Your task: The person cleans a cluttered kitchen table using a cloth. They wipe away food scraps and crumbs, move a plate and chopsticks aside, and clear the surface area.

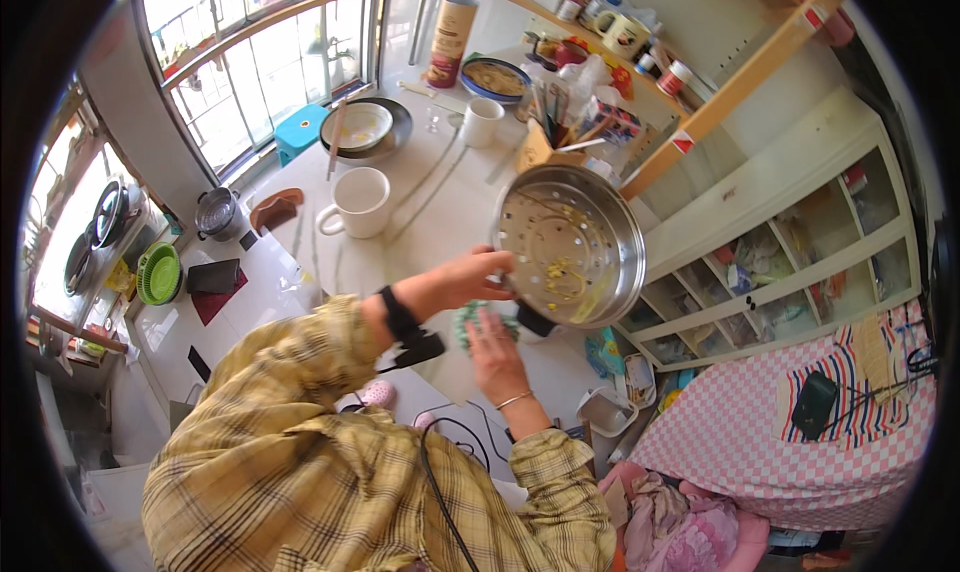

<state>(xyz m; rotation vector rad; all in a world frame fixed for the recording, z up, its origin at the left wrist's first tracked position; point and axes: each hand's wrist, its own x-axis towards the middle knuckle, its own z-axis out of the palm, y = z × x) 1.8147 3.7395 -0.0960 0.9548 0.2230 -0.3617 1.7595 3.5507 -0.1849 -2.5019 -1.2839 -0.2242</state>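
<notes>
My left hand (474,278) grips the side of a metal steamer pot (574,246) and holds it tilted over the right part of the table. Small yellow food scraps lie on its perforated bottom. Below it my right hand (495,347) presses flat on a green and white cloth (469,318) on the marble-patterned table (427,257). A white mug (360,203) stands on the table beyond my left forearm. Farther back are a bowl (361,124) in a dark pan, a white cup (481,122) and a plate of food (495,78).
A wooden shelf (649,174) with jars and a mug rises at the right back, beside a utensil box (541,148). Plastic containers (609,411) lie near the right table edge. A black cable (426,459) hangs before my shirt. A blue stool (296,133) stands by the window.
</notes>
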